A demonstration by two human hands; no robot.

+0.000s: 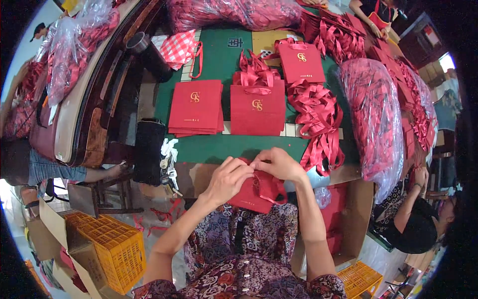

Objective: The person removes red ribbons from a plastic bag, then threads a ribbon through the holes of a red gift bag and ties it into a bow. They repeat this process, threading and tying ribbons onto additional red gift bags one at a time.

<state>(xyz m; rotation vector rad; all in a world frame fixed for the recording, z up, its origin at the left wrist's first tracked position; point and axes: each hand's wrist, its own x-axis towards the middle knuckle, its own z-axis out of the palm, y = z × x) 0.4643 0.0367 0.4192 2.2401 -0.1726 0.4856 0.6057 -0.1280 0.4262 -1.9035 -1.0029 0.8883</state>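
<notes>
A red paper gift bag [251, 195] rests over my lap at the near edge of the green table, a red ribbon [269, 197] trailing across it. My left hand [230, 178] pinches the bag's upper edge with bent fingers. Close beside it, my right hand [277, 164] pinches at the same edge, the fingertips of both hands almost meeting. Whatever small part lies between the fingertips is hidden. Beyond my hands lie a stack of flat red bags [196, 107] and a pile of bags with ribbon handles [257, 112]. A heap of loose red ribbons [318, 112] lies to their right.
A dark tumbler [147, 55] and a checked red-white bag [179, 50] stand at the left. Keys [168, 169] hang near the table's left edge. Plastic-wrapped bundles [373, 119] fill the right side. An orange crate [107, 244] sits low left; other people work around the table.
</notes>
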